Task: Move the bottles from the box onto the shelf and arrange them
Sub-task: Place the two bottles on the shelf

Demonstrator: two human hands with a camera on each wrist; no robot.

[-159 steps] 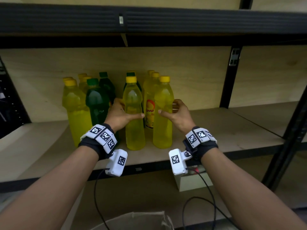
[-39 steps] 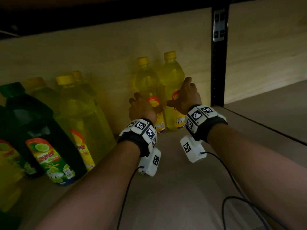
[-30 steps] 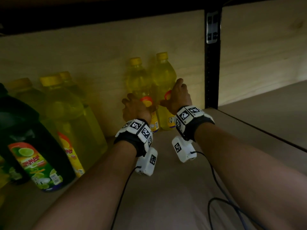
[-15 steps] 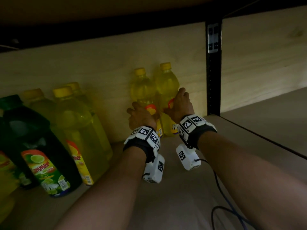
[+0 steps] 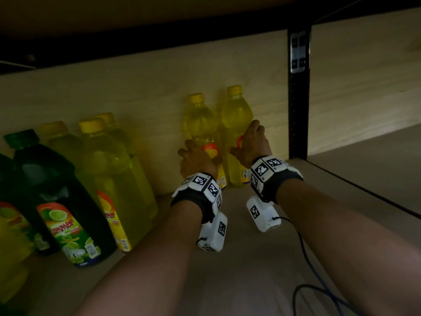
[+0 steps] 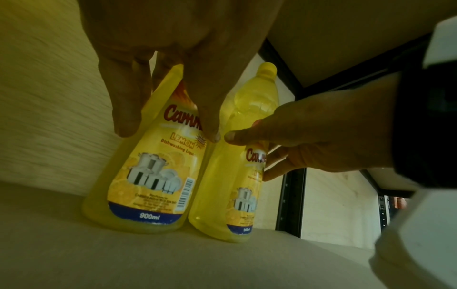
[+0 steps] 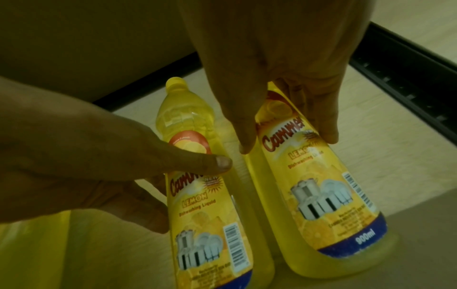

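Observation:
Two yellow lemon dish-liquid bottles stand upright side by side on the wooden shelf point(image 5: 262, 258), against the back panel. My left hand point(image 5: 197, 157) holds the left bottle point(image 5: 198, 124) at its label, thumb in front and fingers curled round its side. My right hand point(image 5: 249, 142) holds the right bottle point(image 5: 237, 112) the same way. In the left wrist view the left hand point(image 6: 168, 132) straddles the left bottle point(image 6: 148, 185). In the right wrist view the right hand point(image 7: 287, 140) clasps the right bottle point(image 7: 321, 195), and both bottle bases rest on the board.
At the left of the shelf stand several more yellow bottles point(image 5: 109, 174) and a dark green bottle point(image 5: 57, 201). A black upright post point(image 5: 298, 99) rises just right of the held pair. Beyond it lies another shelf bay point(image 5: 364, 167). A low board hangs overhead.
Five seconds ago I held these two bottles in front of the cluster; they now stand further right by the post. Over the last second the hands and bottles have barely moved.

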